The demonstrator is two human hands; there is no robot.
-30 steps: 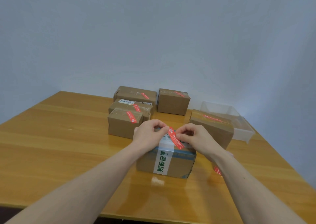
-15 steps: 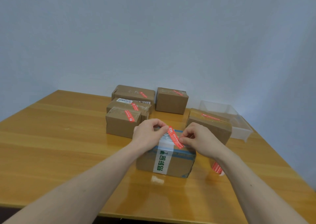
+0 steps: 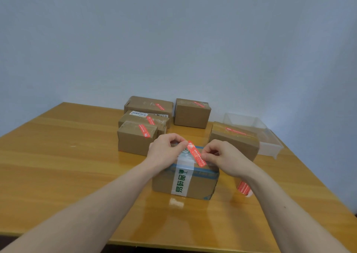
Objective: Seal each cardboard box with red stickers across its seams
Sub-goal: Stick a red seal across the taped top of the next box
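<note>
One head-worn view — looking forward and down over the table (image 3: 58,156).

Glossy wooden table (image 3: 58,165). Nearest cardboard box (image 3: 185,181) under both hands; five sealed boxes (image 3: 135,140) beyond the hands; clear plastic bin (image 3: 268,142) far right; sticker roll (image 3: 244,189) beneath the right wrist.

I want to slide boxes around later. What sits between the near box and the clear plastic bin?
In the head view, another cardboard box bearing a red sticker sits between the near box and the clear bin.
</note>
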